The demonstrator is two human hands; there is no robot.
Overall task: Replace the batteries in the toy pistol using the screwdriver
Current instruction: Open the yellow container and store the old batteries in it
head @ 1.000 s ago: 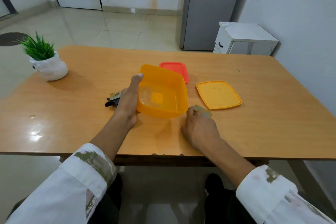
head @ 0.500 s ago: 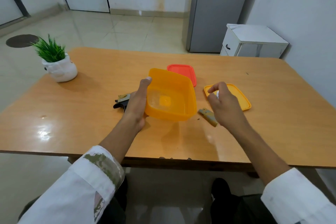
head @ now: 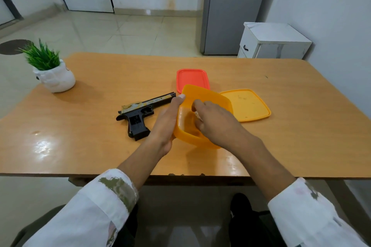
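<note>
The toy pistol [head: 140, 114], black with a camouflage slide, lies flat on the wooden table [head: 100, 146], just left of my hands. My left hand [head: 166, 124] grips the left wall of an open orange container [head: 202, 94], thumb on its rim, and the container is tilted toward me. My right hand [head: 216, 124] reaches down inside it with curled fingers. They pinch a small silvery object [head: 196, 114] that is mostly hidden. No screwdriver is in view.
The container's orange lid [head: 247, 106] lies to the right, and a red lid [head: 192, 78] lies behind the container. A small potted plant [head: 52, 72] stands at the far left. A white cabinet [head: 273, 42] and a grey fridge stand beyond the table.
My right hand lifted off the table, swung over the orange lid and dropped into the container. The left hand kept its grip. The pistol now shows in full.
</note>
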